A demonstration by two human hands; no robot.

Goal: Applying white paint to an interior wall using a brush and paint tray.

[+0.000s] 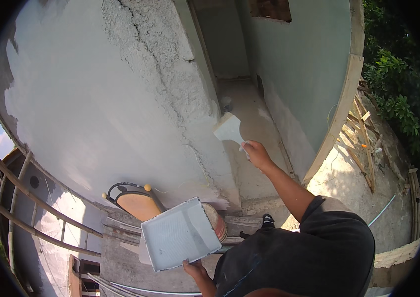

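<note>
A wide flat paintbrush (229, 128) with pale paint on it is gripped by its handle in my right hand (256, 154). Its bristle end is at the wall's corner edge; whether it touches cannot be told. My left hand (195, 268) holds the near edge of a paint tray (182, 235), which is tilted and coated in pale paint. The wall (94, 111) carries whitish paint over much of its face, with a rough, cracked plaster strip (161, 70) along the corner side.
Behind the tray stand a bucket (215, 222) and a chair with an orange back (139, 206). Boards (241, 221) lie by my foot. A small container (226, 103) sits in the doorway passage. Bamboo poles (46, 208) are at left, timber (366, 148) at right.
</note>
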